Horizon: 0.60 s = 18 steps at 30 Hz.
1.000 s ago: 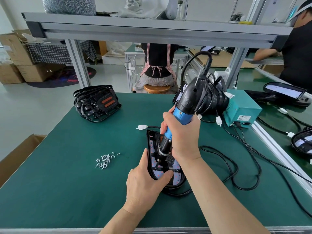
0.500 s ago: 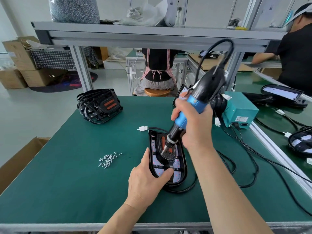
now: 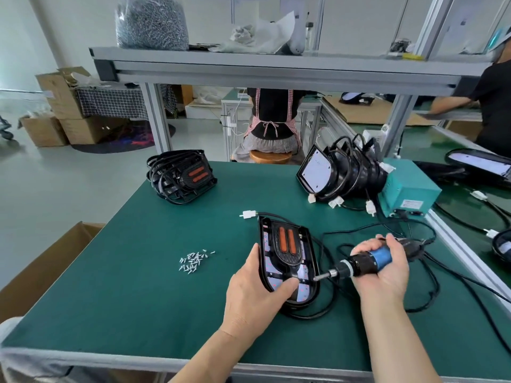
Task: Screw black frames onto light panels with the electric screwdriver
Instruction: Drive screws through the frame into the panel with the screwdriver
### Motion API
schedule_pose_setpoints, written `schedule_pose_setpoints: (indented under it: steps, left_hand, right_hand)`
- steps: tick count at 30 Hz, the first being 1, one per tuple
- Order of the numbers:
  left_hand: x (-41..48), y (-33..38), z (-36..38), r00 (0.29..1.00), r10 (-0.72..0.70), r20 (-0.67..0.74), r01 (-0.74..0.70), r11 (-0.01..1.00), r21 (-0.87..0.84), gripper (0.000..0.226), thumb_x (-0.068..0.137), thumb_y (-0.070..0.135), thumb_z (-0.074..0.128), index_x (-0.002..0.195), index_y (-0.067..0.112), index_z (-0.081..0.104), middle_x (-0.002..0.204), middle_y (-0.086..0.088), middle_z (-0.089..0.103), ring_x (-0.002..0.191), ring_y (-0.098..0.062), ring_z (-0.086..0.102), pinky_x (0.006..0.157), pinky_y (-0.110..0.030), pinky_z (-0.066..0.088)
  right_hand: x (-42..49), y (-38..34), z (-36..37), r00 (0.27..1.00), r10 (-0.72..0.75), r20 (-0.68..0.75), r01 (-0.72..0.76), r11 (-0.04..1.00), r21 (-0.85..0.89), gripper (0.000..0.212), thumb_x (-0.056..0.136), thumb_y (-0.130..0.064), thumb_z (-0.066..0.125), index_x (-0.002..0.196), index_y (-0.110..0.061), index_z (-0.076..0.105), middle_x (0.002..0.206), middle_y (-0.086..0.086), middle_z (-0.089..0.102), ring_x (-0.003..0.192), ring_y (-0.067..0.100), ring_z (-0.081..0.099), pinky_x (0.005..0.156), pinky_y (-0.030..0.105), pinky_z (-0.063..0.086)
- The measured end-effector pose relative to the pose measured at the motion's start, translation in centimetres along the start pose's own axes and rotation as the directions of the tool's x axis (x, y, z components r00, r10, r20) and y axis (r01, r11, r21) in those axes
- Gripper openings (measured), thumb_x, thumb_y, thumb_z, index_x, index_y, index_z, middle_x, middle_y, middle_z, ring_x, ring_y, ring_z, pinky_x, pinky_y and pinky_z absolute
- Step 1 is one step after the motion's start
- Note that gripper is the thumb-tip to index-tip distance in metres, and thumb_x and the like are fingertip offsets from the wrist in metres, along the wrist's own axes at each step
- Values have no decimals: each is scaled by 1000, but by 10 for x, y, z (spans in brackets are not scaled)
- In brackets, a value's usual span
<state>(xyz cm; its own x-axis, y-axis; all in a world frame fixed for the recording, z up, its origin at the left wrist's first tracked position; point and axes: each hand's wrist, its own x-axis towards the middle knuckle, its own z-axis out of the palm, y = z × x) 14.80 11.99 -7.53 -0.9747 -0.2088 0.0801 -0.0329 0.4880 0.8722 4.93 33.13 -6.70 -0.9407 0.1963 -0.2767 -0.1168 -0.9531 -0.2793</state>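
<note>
A green-topped workbench (image 3: 132,294) fills the view, with a grey shelf (image 3: 276,64) spanning above its far edge. At the far right a teal power box (image 3: 412,186) sits at the bench's edge, and a row of cabled light panels (image 3: 318,172) leans on edge just beside it. A stack of black frames (image 3: 182,175) rests at the far left. Near the middle of the bench lies the light panel (image 3: 304,291) being worked on, flat, with a black frame (image 3: 287,250) with two orange slots seated on top. The electric screwdriver (image 3: 362,264) lies nearly level to the panel's right, its bit tip at the panel's near right rim and its black cable (image 3: 431,288) looping behind. The right hand (image 3: 387,272) is wrapped round its blue grip, palm up. The left hand (image 3: 254,297) holds the panel's near left corner, thumb pressed on the frame and fingers along the left edge. A small heap of screws (image 3: 193,261) lies to the left, well apart. A white connector (image 3: 248,215) sits just beyond the panel.
</note>
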Motion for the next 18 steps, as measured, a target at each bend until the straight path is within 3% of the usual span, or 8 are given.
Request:
schedule_pose_setpoints:
  steps: [2,3,5,7,10,14,18]
  left_hand:
    - [2,-4,-1,999,-34,-28,33,999,-33,96,70,74,61,153,41,29,137,23,53,129,-3,47,110,-26,39]
    - [4,-6,-4,996,-28,-90,27,1000,-11,91,78,70,62,154,26,34,132,12,56,125,-11,48,110,-35,39]
    - [19,-15,-17,948,89,-307,-53,991,124,53,92,44,66,134,13,58,107,1,59,107,-23,53,99,-43,42]
    - [42,-24,-40,902,152,-405,0,936,351,23,93,24,68,113,13,70,104,-3,62,106,-30,52,93,-41,36]
    - [68,-38,-69,945,44,-326,161,802,575,23,93,28,65,116,23,69,116,2,57,117,-25,39,94,-35,25]
    - [77,-47,-75,970,2,-241,158,752,640,19,93,34,66,110,29,69,115,5,53,118,-23,36,94,-34,24]
    - [78,-51,-74,967,-2,-256,173,742,648,9,94,32,65,99,27,69,110,5,55,116,-23,37,88,-32,22]
  right_hand:
    - [4,1,-7,999,11,52,-10,999,-34,16,99,-23,60,86,-14,56,69,-8,50,55,3,51,57,15,48]
    - [6,2,-9,997,21,72,-18,999,-48,16,99,-24,59,87,-14,56,69,-8,50,56,3,50,57,15,47]
    - [8,4,-11,996,26,89,-18,996,-84,16,99,-26,59,87,-15,57,69,-8,50,57,3,49,58,15,47]
    - [9,7,-11,996,24,90,-13,993,-118,16,99,-25,59,87,-15,57,70,-8,49,57,3,49,58,15,47]
    - [10,9,-11,996,9,89,3,991,-136,15,100,-24,58,87,-15,56,70,-8,47,57,3,48,58,15,46]
    - [9,8,-11,995,6,95,7,990,-138,15,99,-24,58,88,-15,56,69,-7,48,57,4,48,59,15,46]
    - [8,9,-11,996,4,91,8,990,-139,16,100,-24,57,88,-15,56,70,-8,47,58,3,47,59,15,45]
